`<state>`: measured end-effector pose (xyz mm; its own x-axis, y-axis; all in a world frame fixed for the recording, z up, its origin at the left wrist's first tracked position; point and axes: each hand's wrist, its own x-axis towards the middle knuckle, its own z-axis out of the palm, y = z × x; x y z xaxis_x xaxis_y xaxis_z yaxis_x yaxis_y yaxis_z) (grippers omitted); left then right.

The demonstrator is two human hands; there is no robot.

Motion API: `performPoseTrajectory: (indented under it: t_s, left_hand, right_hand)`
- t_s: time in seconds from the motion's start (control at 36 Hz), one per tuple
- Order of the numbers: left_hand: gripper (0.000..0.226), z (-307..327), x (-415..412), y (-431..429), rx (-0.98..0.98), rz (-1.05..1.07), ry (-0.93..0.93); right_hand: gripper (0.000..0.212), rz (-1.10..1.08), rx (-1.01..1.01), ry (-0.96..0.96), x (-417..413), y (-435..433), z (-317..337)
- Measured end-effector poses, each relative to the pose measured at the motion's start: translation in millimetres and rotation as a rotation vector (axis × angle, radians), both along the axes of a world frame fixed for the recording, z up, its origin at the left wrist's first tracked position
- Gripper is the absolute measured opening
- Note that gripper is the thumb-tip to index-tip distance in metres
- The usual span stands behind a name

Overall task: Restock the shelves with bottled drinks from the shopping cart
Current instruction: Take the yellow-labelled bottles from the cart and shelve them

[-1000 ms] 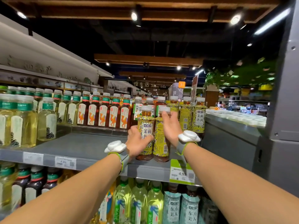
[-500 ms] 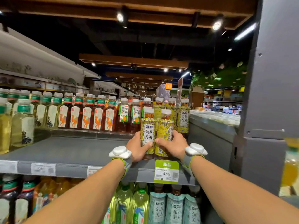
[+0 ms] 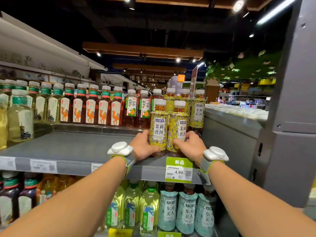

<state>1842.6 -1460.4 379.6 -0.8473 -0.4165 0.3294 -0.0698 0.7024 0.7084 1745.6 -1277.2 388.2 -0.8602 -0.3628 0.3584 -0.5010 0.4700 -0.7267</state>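
Two yellow-labelled tea bottles stand side by side near the front edge of the grey shelf (image 3: 71, 151). My left hand (image 3: 142, 147) grips the lower part of the left bottle (image 3: 158, 127). My right hand (image 3: 189, 145) grips the base of the right bottle (image 3: 178, 129). Behind them stand more bottles of the same yellow kind (image 3: 198, 112). The shopping cart is out of view.
Along the back of the shelf stands a row of dark tea bottles with orange camel labels (image 3: 90, 108) and pale green-capped ones (image 3: 20, 115) at the left. A green 4.99 price tag (image 3: 178, 170) hangs below my hands. A grey cabinet (image 3: 290, 134) rises on the right. The lower shelf holds more bottles (image 3: 186, 209).
Both hands have slid down from the bottles' upper halves to their bases, and the two bottles now stand on the shelf close behind the price tag.
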Motion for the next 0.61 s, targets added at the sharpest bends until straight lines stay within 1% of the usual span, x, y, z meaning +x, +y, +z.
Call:
performPoseTrajectory:
  t_s: [0.03, 0.11, 0.14, 0.25, 0.33, 0.47, 0.61]
  left_hand:
    - [0.089, 2, 3, 4, 0.001, -0.009, -0.001]
    - [0.065, 2, 7, 6, -0.027, 0.009, -0.003]
    - [0.062, 1, 7, 6, -0.038, 0.013, 0.0]
    - [0.066, -1, 6, 5, -0.092, 0.012, 0.013]
    - [0.065, 0, 5, 5, -0.102, 0.012, 0.02]
    - [0.062, 1, 4, 8, -0.06, 0.047, 0.03]
    - [0.06, 0, 0, 10, -0.038, 0.066, 0.022]
  right_hand:
    - [0.046, 0.004, -0.007, -0.013, -1, 0, 0]
    - [0.052, -0.004, -0.029, -0.01, -2, 1, -4]
    - [0.055, -0.012, -0.039, -0.007, -2, 1, -5]
    - [0.069, -0.06, -0.055, 0.01, 0, 2, -7]
    - [0.066, -0.076, -0.052, 0.038, 7, 4, -3]
    - [0.061, -0.113, -0.081, 0.043, 11, 7, -1]
    - [0.066, -0.148, -0.082, 0.051, 15, 8, -1]
